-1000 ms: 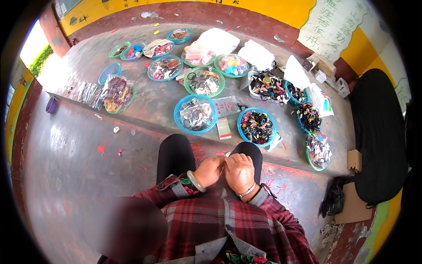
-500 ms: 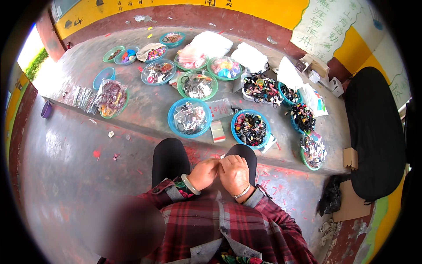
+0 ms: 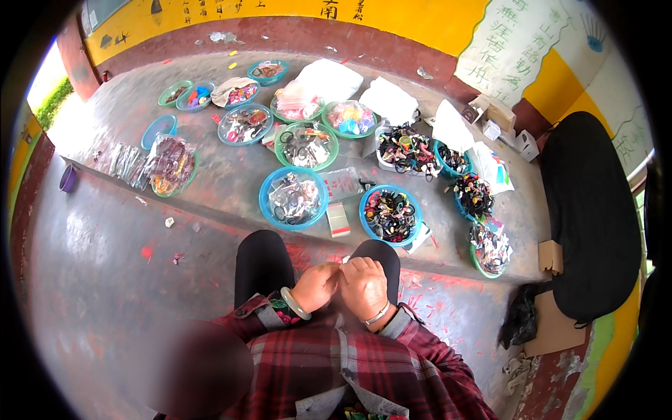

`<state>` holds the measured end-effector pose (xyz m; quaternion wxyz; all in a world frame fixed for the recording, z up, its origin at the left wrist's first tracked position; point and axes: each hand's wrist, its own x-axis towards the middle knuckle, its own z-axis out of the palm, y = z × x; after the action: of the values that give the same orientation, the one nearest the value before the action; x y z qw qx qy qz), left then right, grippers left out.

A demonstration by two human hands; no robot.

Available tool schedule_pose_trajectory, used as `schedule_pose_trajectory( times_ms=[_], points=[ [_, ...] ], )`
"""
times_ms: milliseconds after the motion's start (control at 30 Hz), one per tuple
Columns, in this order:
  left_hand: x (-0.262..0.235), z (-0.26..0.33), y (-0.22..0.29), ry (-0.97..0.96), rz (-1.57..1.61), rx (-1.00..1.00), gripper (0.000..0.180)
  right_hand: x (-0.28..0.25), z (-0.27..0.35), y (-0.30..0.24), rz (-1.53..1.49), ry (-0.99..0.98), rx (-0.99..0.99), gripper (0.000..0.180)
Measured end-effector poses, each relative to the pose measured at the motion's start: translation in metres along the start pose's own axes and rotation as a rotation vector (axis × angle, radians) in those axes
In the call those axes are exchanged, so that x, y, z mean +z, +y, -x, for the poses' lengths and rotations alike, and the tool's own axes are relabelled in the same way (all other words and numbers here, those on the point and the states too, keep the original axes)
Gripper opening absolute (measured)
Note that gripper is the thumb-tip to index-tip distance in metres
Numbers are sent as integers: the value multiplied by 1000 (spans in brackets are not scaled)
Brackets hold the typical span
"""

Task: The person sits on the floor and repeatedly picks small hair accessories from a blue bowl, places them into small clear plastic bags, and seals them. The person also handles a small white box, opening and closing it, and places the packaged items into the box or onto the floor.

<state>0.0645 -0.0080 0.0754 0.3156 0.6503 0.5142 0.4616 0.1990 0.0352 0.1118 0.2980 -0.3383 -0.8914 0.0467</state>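
Note:
My left hand [image 3: 315,288], with a pale bangle at its wrist, and my right hand [image 3: 365,289], with a silver-coloured bracelet, meet above my lap between the knees. The fingers of both are bent and pressed together at the tips. A tiny white bit [image 3: 345,259] shows at the right fingertips; the rest of what they pinch is hidden. Just beyond my knees, a blue basin [image 3: 389,243] holds dark hair ties with coloured pieces. Left of it, another blue basin [image 3: 294,227] holds clear bags with black loops. A small white-and-red box [image 3: 338,220] lies between them.
More basins and baskets of small goods cover the raised ledge. Bundled clear packets [image 3: 128,164] lie at its left. A long black case [image 3: 591,217] leans at the right, above a black plastic bag [image 3: 519,315]. A small purple pot [image 3: 68,178] stands on the left floor.
The view has shifted a little, so the ledge's front basins sit slightly lower and further left. My hands stay pressed together over my lap, with only slight finger movement.

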Motion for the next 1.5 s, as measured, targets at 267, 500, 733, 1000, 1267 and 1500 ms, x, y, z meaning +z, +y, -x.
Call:
schedule_pose_trajectory(
  times_ms=[267, 500, 733, 1000, 1267, 1500],
  points=[
    [1, 0, 0, 22, 7, 20, 19, 2, -1, 1, -52, 42, 28, 8],
    [-1, -1, -1, 50, 19, -35, 19, 6, -2, 6, -378, 99, 276, 6],
    [-6, 0, 4, 6, 141, -222, 18, 1, 0, 14, -683, 47, 451, 7],
    [-9, -2, 8, 32, 162, -284, 18, -8, -2, 9, -389, 86, 254, 11],
    [-1, 1, -3, 10, 114, -138, 19, -5, -3, -2, -31, -8, 38, 11],
    [6, 2, -10, 50, 95, -2, 16, -2, 0, -2, 64, -83, -24, 10]
  ],
)
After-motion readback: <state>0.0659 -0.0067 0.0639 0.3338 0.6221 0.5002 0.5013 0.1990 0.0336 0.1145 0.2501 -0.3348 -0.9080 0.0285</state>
